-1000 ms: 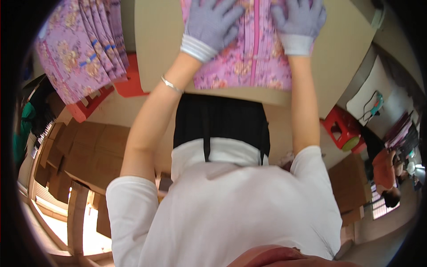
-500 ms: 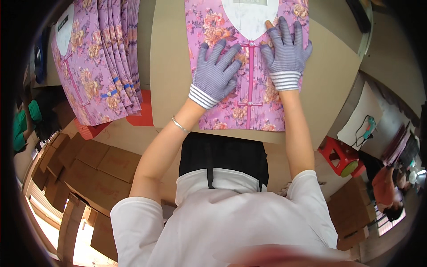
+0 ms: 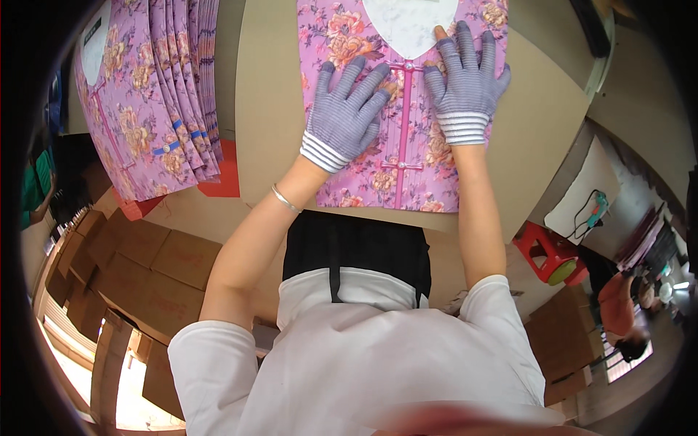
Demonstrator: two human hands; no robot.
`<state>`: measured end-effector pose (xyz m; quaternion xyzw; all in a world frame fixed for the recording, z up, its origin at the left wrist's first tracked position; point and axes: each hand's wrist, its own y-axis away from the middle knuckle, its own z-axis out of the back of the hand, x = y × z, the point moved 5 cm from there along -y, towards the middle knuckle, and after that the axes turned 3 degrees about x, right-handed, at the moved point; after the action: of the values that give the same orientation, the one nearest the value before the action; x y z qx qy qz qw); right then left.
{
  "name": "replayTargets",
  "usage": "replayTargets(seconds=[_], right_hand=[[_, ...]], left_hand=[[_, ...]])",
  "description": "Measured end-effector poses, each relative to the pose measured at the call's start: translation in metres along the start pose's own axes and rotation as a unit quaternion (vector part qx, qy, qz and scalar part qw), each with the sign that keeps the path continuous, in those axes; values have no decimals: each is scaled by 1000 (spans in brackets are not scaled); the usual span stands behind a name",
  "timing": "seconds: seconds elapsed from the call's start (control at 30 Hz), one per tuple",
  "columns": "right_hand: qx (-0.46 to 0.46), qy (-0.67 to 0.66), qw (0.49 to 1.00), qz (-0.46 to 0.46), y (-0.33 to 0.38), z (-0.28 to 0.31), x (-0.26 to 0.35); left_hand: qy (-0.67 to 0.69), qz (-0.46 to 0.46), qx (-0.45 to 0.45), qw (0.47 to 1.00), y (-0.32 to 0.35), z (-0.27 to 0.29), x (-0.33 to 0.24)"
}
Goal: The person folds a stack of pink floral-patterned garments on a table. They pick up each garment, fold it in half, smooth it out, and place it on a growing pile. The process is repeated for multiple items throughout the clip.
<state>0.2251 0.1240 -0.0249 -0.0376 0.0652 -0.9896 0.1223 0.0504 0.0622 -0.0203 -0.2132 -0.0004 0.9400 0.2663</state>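
Observation:
A folded pink-purple garment (image 3: 363,185) with a flower print lies flat before me. Down its front runs a magenta strip with knotted fastenings, and a white insert (image 3: 411,33) fills its V-shaped neck. Both hands wear grey striped knit gloves with white-banded cuffs. On the left half of the garment rests my left hand (image 3: 340,115), palm down, fingers spread. My right hand (image 3: 465,91) lies flat on the right half, beside the neck opening, its fingers pointing away from me. Neither hand grips anything.
A brown board-like tabletop (image 3: 273,109) lies under the garment. To the left hangs a stack of matching folded garments (image 3: 134,109) over an edge. Cardboard boxes (image 3: 156,272) stand lower left; a red stool (image 3: 545,254) is at right. Other people appear at both sides.
The whole view has shifted slightly, with the garment and the stack a little further left. Both hands stay flat on the garment, the left having slid slightly upward.

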Motion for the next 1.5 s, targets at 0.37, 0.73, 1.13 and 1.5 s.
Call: replayTargets(seconds=[0.37,0.73,1.13,1.5], right_hand=[[-32,-10,999,19,1,-3,0],[-8,50,999,-16,-2,-8,1],[164,-102,955,223,116,22,2],[-87,-74,949,295,-130,-13,-64]], left_hand=[[-15,18,6,1000,3,-5,2],[-15,-31,74,997,-1,-7,-5],[-24,-28,93,995,-3,-7,-7],[-18,-20,104,994,-7,-7,-8]])
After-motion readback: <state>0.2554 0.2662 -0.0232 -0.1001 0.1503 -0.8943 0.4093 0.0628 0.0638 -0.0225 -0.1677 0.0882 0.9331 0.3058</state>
